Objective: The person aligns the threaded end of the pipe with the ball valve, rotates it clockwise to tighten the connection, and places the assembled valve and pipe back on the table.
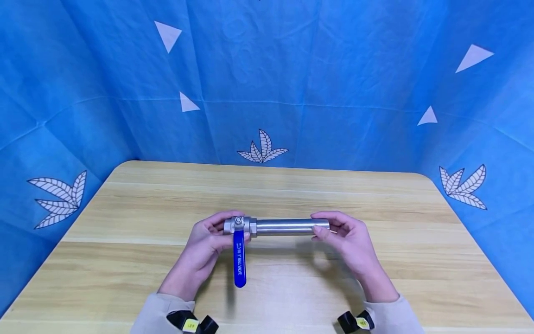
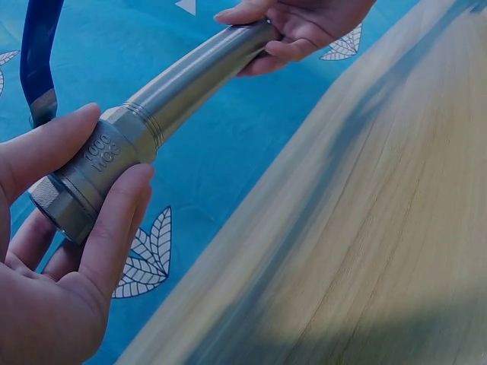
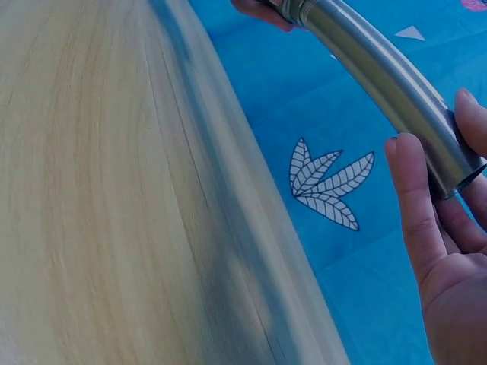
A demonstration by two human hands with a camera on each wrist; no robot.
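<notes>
A steel ball valve point(image 1: 252, 226) is joined end to end with a straight steel pipe point(image 1: 288, 227), and the pair is held level above the table. Its blue lever handle point(image 1: 239, 260), printed with "BALL VALVE", points toward me. My left hand point(image 1: 204, 246) grips the valve body at the left, thumb in front and fingers behind. Raised lettering on the valve body point(image 2: 99, 156) shows between thumb and fingers in the left wrist view. At the other end my right hand point(image 1: 348, 239) pinches the pipe near its open tip point(image 3: 460, 179). Threads show where pipe meets valve.
The wooden table point(image 1: 267, 190) has rounded far corners. A blue cloth point(image 1: 258, 69) with white triangles and leaf prints hangs behind it and along both sides. Black wrist cameras point(image 1: 192, 322) are strapped over the light sleeves point(image 1: 392, 315). Shadows of hands and pipe fall on the tabletop.
</notes>
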